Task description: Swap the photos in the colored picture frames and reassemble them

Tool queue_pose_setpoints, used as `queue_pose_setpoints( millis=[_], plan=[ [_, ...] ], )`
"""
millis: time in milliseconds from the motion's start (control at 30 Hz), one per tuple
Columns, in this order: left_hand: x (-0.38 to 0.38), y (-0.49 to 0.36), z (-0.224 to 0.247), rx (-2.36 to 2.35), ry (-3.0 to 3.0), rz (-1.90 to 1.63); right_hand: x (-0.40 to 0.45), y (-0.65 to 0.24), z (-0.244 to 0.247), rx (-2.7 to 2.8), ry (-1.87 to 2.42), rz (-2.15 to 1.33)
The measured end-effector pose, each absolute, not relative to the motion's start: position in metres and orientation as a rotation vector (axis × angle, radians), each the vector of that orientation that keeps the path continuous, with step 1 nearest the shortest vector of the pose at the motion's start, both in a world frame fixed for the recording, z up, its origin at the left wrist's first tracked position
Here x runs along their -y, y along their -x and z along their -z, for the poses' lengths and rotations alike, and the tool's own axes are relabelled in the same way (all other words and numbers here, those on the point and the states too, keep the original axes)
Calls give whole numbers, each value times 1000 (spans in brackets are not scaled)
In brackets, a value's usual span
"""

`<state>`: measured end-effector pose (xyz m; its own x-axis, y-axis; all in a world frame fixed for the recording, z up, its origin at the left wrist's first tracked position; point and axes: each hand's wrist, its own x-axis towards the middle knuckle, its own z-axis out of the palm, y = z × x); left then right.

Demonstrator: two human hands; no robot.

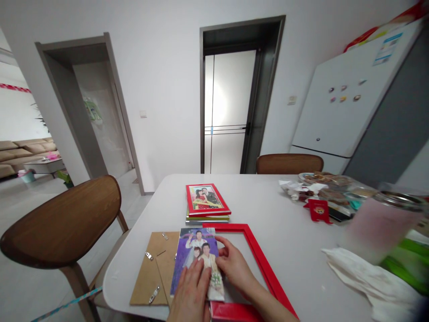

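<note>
A printed photo (182, 257) of several people on a purple ground lies partly over a brown backing board (144, 273) and partly over a red picture frame (259, 255). My left hand (192, 290) rests flat on its lower part with the fingers stretched out. At the photo's right edge, my right hand (234, 266) has its thumb and fingers bent around the border, gripping it. Metal clips show on the backing board, left of the photo. Below my right wrist, part of the red frame is hidden.
Behind the photo stands a stack of picture frames, a red one (206, 206) on top. To the right are a pink jar (375, 228), a white cloth (355, 273), a small red card (319, 211) and food packages (342, 185). A wooden chair (63, 219) stands at the left.
</note>
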<state>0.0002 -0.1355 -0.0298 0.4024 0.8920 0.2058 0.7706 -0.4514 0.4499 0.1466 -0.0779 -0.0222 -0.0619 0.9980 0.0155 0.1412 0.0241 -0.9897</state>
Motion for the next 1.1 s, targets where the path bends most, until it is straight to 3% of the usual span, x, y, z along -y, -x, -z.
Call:
queue_pose_setpoints(
  millis=[167,333,533,667,800,1100],
  plan=[
    [132,0,24,-1260,-2350,-1052,88,-133,-11,1136,956,-1238],
    [138,-22,-10,-1196,-1582,-1594,99,-144,-17,1008,1047,-1307],
    [138,-59,-1,-922,-883,-1511,102,-181,8,716,1011,-1486],
    [133,-54,19,-1027,-1110,-1421,93,-220,0,855,1160,-1479],
    [134,-40,36,-1199,-1765,-1087,79,-239,-5,1028,1316,-1444],
    [132,-29,72,-1005,-2475,-871,59,-227,14,1084,1321,-1351]
  ],
)
